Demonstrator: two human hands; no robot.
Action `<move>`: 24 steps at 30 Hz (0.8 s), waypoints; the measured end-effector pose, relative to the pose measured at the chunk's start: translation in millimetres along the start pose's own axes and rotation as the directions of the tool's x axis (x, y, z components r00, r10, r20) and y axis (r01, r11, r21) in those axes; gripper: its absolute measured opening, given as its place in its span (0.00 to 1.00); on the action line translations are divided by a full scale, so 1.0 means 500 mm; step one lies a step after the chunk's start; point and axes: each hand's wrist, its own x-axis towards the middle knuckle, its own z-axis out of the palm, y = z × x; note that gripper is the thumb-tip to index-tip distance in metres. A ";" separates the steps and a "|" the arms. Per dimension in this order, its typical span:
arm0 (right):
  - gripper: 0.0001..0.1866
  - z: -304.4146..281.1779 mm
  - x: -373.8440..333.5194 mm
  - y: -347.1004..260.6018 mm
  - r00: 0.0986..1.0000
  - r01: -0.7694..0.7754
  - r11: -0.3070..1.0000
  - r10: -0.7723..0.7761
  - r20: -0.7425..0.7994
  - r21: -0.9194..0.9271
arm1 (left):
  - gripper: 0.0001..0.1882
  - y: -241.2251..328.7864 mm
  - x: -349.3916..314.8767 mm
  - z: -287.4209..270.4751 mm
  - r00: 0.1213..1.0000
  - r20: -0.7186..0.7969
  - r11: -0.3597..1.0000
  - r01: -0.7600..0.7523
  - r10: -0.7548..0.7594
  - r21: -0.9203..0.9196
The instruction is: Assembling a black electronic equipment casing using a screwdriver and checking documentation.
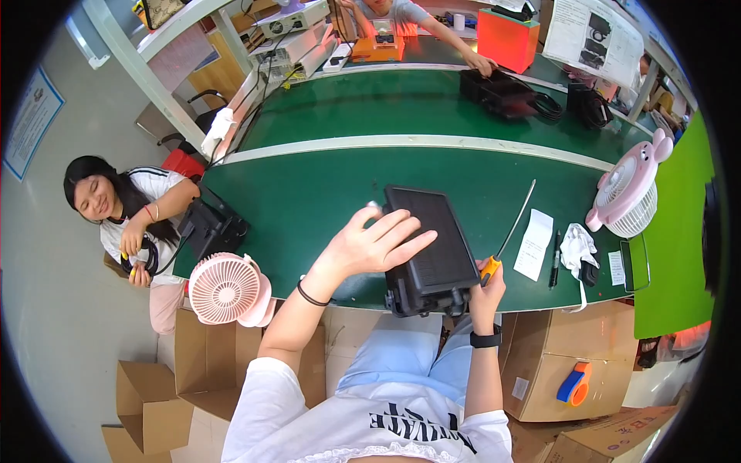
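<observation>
A black box-shaped device with a dark, solar-like flat panel (432,241) on top sits at the near edge of the green table, tilted toward me. My left hand (378,245) reaches over its left side, fingers stretched out and apart above the panel; whether they touch it I cannot tell. A small whitish spot shows by the index finger, too blurred to name. Beside the device's near right corner, my right hand (486,292) is closed round the yellow handle of a screwdriver (515,224), its long shaft pointing away from me. The device's underside is hidden.
Right of the screwdriver lie a paper slip (534,245), a black pen (555,260) and a crumpled white cloth (577,247). Fans stand at right (629,189) and left (226,289). Co-workers handle black devices at left (212,225) and far side (498,94). Cardboard boxes (571,347) stand below.
</observation>
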 end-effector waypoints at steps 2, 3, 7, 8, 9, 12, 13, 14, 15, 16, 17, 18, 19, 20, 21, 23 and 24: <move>0.09 0.001 -0.001 -0.010 0.999 0.034 0.999 -0.035 -0.025 -0.041 | 0.17 0.004 0.011 -0.004 0.996 -0.092 0.991 0.032 -0.020 0.131; 0.09 0.004 0.000 0.000 0.991 0.117 0.985 -0.124 -0.042 -0.128 | 0.21 0.011 0.020 -0.005 0.989 -0.121 0.992 0.092 -0.082 0.083; 0.08 0.004 0.005 -0.021 0.999 0.026 0.999 -0.027 0.028 0.025 | 0.35 0.024 0.056 0.008 0.938 -0.059 0.939 0.343 -0.340 0.040; 0.08 -0.004 0.003 -0.026 0.985 -0.158 0.976 0.145 0.093 0.152 | 0.38 0.027 0.068 0.015 0.907 -0.054 0.909 0.417 -0.417 -0.007; 0.08 -0.003 0.003 -0.026 0.985 -0.156 0.976 0.143 0.093 0.150 | 0.38 0.031 0.075 0.015 0.907 -0.056 0.908 0.419 -0.418 -0.008; 0.15 -0.006 0.005 -0.006 0.974 -0.218 0.893 0.175 0.141 0.394 | 0.39 0.046 0.092 0.020 0.868 0.008 0.867 0.497 -0.497 -0.016; 0.20 -0.008 0.003 0.000 0.979 -0.182 0.938 0.145 0.143 0.295 | 0.40 0.052 0.095 0.021 0.871 0.006 0.870 0.492 -0.492 -0.018; 0.25 -0.009 0.002 0.005 0.982 -0.144 0.971 0.116 0.148 0.192 | 0.40 0.054 0.097 0.021 0.873 0.005 0.873 0.487 -0.487 -0.020; 0.30 -0.009 0.001 0.010 0.980 -0.153 0.967 0.122 0.158 0.205 | 0.41 0.052 0.099 0.020 0.874 0.024 0.874 0.486 -0.485 -0.022; 0.30 -0.010 0.001 0.006 0.979 -0.156 0.967 0.126 0.158 0.202 | 0.40 0.043 0.105 0.017 0.871 0.011 0.867 0.490 -0.491 -0.088; 0.29 -0.010 0.002 0.000 0.981 -0.151 0.958 0.114 0.156 0.246 | 0.39 0.030 0.111 0.017 0.868 -0.001 0.857 0.491 -0.497 -0.154; 0.28 -0.012 0.002 -0.005 0.983 -0.145 0.946 0.103 0.154 0.289 | 0.35 0.021 0.113 0.026 0.848 -0.030 0.834 0.512 -0.529 -0.207; 0.28 -0.014 0.002 -0.007 0.983 -0.146 0.946 0.105 0.153 0.288 | 0.31 0.011 0.122 0.029 0.818 -0.112 0.825 0.550 -0.564 -0.134; 0.28 -0.016 0.000 -0.010 0.982 -0.141 0.959 0.105 0.156 0.245 | 0.27 0.001 0.123 0.034 0.816 -0.227 0.835 0.550 -0.532 0.017; 0.28 -0.017 -0.003 -0.010 0.982 -0.136 0.970 0.105 0.159 0.202 | 0.22 -0.008 0.117 0.043 0.805 -0.290 0.829 0.556 -0.518 0.061; 0.27 -0.010 -0.012 -0.001 0.995 -0.066 0.982 0.050 0.091 0.175 | 0.17 -0.015 0.112 0.045 0.800 -0.217 0.829 0.529 -0.559 -0.182; 0.26 -0.005 -0.014 0.002 1.000 0.003 0.989 -0.007 0.027 0.145 | 0.16 -0.010 0.106 0.050 0.818 -0.125 0.805 0.504 -0.561 -0.312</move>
